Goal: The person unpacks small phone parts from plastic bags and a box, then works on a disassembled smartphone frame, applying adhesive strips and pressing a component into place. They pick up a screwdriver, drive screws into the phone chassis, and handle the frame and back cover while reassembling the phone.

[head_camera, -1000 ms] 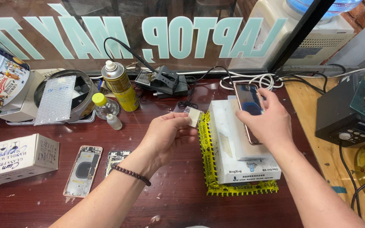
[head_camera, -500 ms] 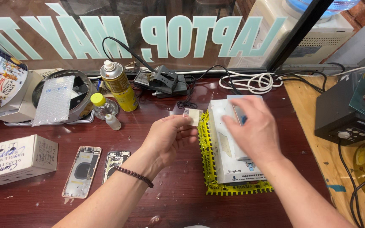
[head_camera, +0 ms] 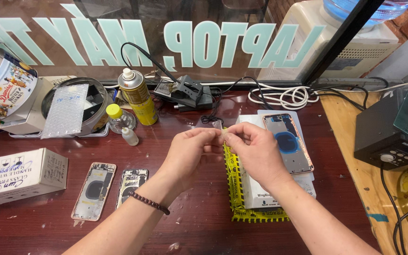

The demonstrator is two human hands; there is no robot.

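Note:
My left hand [head_camera: 190,153] and my right hand [head_camera: 256,151] meet over the middle of the dark red table [head_camera: 204,217]. Both pinch a small clear piece of film [head_camera: 219,126] between their fingertips. A phone housing [head_camera: 288,141] with a copper rim lies face up on a white box [head_camera: 303,182], just right of my right hand. The white box rests on a parcel wrapped in yellow tape [head_camera: 256,215]. Two more opened phone housings [head_camera: 93,190] [head_camera: 131,185] lie flat to the left of my left forearm.
A yellow spray can [head_camera: 138,97], a small bottle with a yellow cap [head_camera: 118,119] and a round tin [head_camera: 90,101] stand at the back left. A white cardboard box [head_camera: 20,174] sits at the left edge. A black device [head_camera: 393,134] stands on the right; white cables [head_camera: 284,97] lie behind.
My right hand laid the phone housing down on the white box, then moved left to join my left hand on the small clear piece.

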